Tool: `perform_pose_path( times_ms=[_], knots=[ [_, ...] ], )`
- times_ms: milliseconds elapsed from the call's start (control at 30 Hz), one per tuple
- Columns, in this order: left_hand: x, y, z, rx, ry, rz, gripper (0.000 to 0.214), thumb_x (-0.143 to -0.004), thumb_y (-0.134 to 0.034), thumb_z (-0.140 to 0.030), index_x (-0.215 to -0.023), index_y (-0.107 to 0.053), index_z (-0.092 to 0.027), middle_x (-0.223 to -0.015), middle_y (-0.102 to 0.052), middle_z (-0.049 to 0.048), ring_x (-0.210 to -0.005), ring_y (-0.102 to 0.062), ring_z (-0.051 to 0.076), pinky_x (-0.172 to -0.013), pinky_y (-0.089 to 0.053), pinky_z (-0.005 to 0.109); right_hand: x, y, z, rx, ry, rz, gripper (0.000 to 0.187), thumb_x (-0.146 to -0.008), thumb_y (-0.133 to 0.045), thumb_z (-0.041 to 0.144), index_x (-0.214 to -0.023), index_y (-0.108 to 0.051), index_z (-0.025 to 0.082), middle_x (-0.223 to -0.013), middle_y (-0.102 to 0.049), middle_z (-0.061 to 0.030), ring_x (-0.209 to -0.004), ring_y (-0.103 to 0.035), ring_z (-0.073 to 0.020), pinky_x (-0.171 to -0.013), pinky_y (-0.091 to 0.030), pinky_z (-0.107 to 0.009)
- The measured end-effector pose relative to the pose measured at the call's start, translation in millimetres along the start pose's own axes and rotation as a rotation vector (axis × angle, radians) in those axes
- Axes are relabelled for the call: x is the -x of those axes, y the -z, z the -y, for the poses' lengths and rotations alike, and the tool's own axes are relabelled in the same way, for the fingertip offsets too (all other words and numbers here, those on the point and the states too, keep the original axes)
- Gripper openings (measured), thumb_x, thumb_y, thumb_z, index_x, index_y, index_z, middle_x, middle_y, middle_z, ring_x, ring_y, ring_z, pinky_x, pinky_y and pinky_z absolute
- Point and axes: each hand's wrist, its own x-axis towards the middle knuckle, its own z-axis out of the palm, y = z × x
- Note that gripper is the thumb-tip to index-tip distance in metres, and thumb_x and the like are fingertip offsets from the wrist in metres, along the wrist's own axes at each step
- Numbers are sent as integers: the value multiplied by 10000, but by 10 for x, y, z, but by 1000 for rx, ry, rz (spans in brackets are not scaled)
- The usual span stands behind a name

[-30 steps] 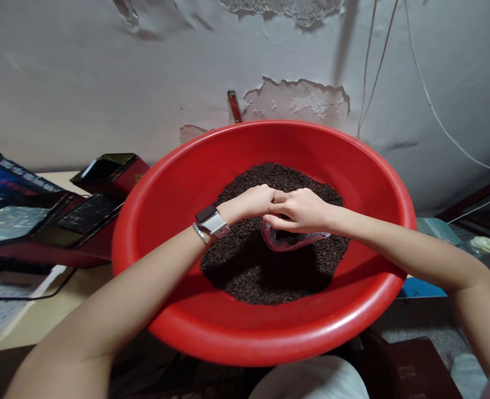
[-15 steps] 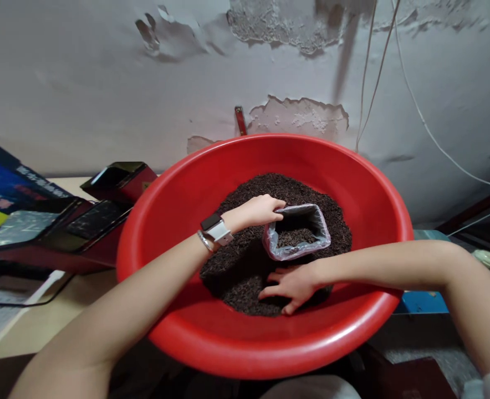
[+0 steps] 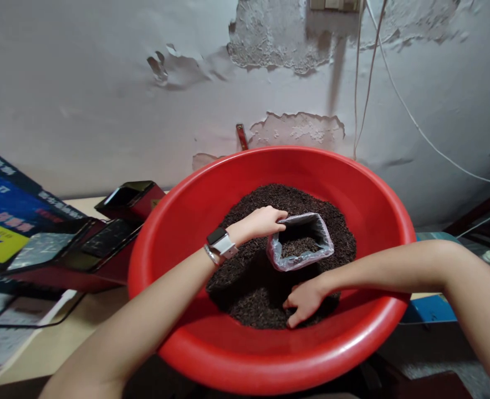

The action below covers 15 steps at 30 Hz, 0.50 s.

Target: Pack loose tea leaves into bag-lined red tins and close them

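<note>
A wide red plastic basin (image 3: 249,372) holds a heap of dark, dry, loose tea leaves (image 3: 257,305). My left hand (image 3: 266,220), with a watch on its wrist, pinches the near-left corner of a box lined with a clear plastic bag (image 3: 327,250). The box stands upright over the heap, its mouth facing up, with some leaves inside. Just below it, my right hand (image 3: 307,301) has its fingers curled down into the leaves; the fingertips are partly buried, and the palm is hidden.
Several dark red boxes (image 3: 131,199) lie at the left on a pale table (image 3: 99,310), one with a clear bag inside. A blue printed panel (image 3: 8,205) leans behind them. A peeling wall (image 3: 166,122) with hanging cables (image 3: 357,100) stands close behind the basin.
My right hand has moved slightly right, and its spread fingers have curled into the leaves. My left hand keeps its hold on the lined box. The whole view has shifted a little.
</note>
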Motion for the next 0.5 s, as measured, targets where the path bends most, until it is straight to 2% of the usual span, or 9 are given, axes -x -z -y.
perform_pose_path(
  times_ms=[67, 133, 233, 367, 500],
  knots=[
    [0, -7, 1, -6, -6, -3, 91, -738, -462, -258, -669, -459, -199, -659, -566, 9, -594, -490, 151, -534, -298, 254, 12, 81, 76, 2, 2, 86, 415, -788, -525, 513, -914, -693, 155, -747, -678, -83, -608, -618, -190, -499, -407, -278],
    [-2, -10, -2, -10, 0, -6, 95, -737, -461, -261, -665, -453, -200, -647, -556, 10, -585, -480, 152, -529, -291, 256, 38, 204, 193, 30, -8, 75, 510, -838, -419, 538, -975, -670, 115, -781, -677, -120, -609, -604, -199, -494, -374, -281],
    [-4, -3, -11, -9, 8, -7, 106, -740, -460, -275, -666, -450, -199, -634, -541, 8, -573, -468, 150, -520, -279, 256, 115, 426, 384, 63, 34, -56, 496, -869, -377, 505, -935, -657, 101, -752, -664, -117, -586, -555, -169, -516, -333, -266],
    [-10, 2, -10, -10, 8, -7, 110, -744, -462, -277, -669, -463, -197, -623, -534, 0, -562, -461, 142, -514, -271, 250, 278, 685, 516, -13, 155, -230, 357, -847, -454, 437, -760, -626, 137, -596, -582, -18, -494, -410, -95, -511, -290, -230],
    [-21, -30, 17, -6, 2, -21, 117, -744, -461, -284, -681, -502, -194, -632, -559, 0, -557, -467, 139, -506, -272, 245, 439, 904, 465, 62, 104, -460, 319, -831, -461, 404, -700, -599, 148, -570, -542, -7, -515, -403, -96, -527, -280, -232]
  ],
)
